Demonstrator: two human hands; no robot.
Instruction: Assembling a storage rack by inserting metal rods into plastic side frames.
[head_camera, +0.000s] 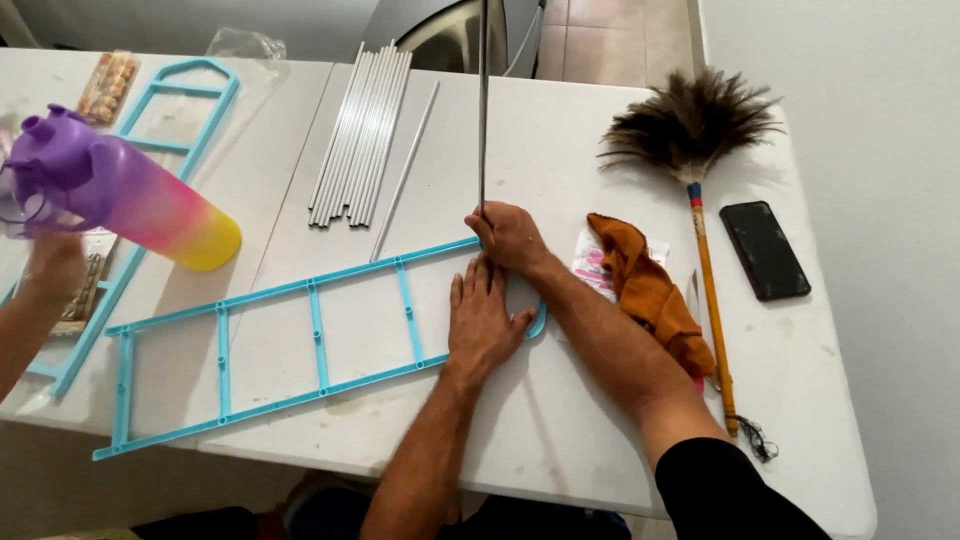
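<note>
Near the front edge of the white bench (560, 440), left hand (482, 322) presses flat, fingers spread, on a light, stiff blue plastic frame (300, 345). Right hand (510, 238), fingers closed, grips an upright metal rod (483, 100) at its base; thin, rigid, probably slippery. Right of it, a pink-and-white packet (592, 265) lies under an orange cloth (650, 295).

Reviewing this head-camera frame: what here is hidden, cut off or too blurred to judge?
- Metal rod: top cut off by the upper edge.
- Rod's foot and the blue frame hole: hidden under the right hand.
- Frame's rounded end: covered by the left hand.
- Purple bottle: motion-blurred; another person's hand cut off at the left edge.
</note>
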